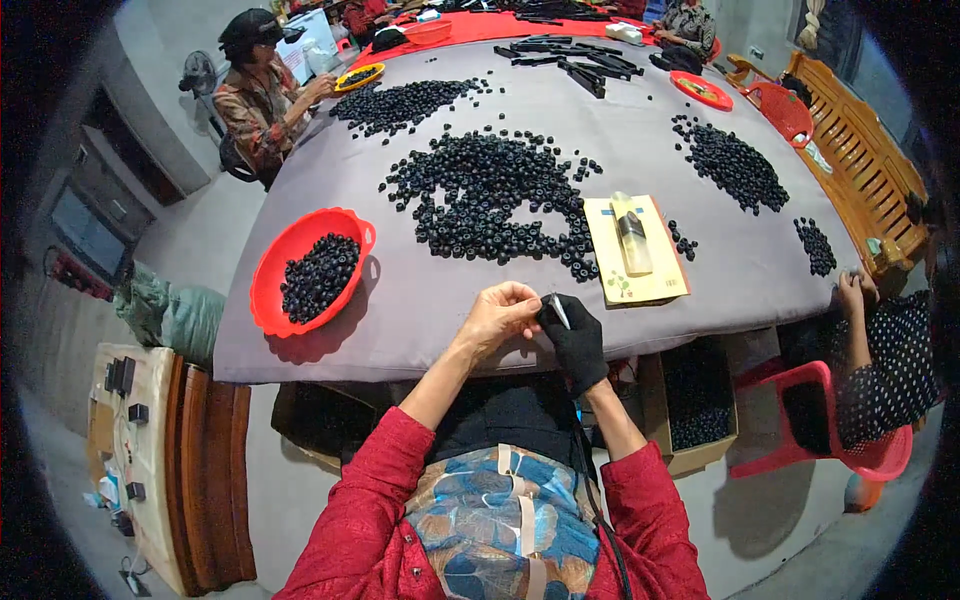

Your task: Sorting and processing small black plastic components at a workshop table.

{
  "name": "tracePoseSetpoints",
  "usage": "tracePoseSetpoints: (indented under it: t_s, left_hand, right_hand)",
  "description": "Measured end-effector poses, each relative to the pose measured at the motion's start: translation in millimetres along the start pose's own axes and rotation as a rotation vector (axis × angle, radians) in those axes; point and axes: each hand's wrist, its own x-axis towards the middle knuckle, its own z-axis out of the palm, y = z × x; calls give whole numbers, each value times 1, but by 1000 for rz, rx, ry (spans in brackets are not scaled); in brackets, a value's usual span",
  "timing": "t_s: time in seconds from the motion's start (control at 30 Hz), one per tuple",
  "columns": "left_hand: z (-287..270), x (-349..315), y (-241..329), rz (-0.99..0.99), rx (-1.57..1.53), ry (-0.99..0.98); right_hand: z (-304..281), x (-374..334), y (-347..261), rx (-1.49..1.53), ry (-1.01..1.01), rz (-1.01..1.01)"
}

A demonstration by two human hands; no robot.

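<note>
Both hands meet over the near edge of the grey-covered table. My left hand (pixel 500 318), bare, is closed in a pinch with its fingertips close to the right hand. What it grips is too small to make out. My right hand (pixel 575 345) wears a black glove and is closed round a slim, pale, blade-like tool (pixel 560 311). Just beyond the hands spreads a large pile of small black ring-shaped pieces (pixel 490 190). To the left stands a red plastic bowl (pixel 262 285) partly filled with similar black pieces (pixel 320 278).
A yellow booklet (pixel 655 287) bears a clear bottle-like container (pixel 631 235). More black piles (pixel 735 165) lie right and far left. A cardboard box (pixel 660 420) stands under the table edge. People sit at the left (pixel 262 115), right (pixel 885 350) and far end; a red chair (pixel 800 410) is at right.
</note>
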Motion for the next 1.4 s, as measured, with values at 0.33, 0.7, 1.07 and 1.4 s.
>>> tracePoseSetpoints:
  t_s: [0.33,0.7,1.07,1.4]
  left_hand:
    - [-4,-13,-7,34,-177,-8]
    - [-16,-14,-14,-31,-252,-58]
    - [-19,-17,-13,-69,-320,-83]
    - [-22,-17,-13,-74,-316,-132]
  right_hand:
    - [7,-6,1,106,-117,54]
    - [8,-5,2,105,-147,86]
    - [9,-6,5,25,-153,54]
    - [9,-6,5,18,-145,-21]
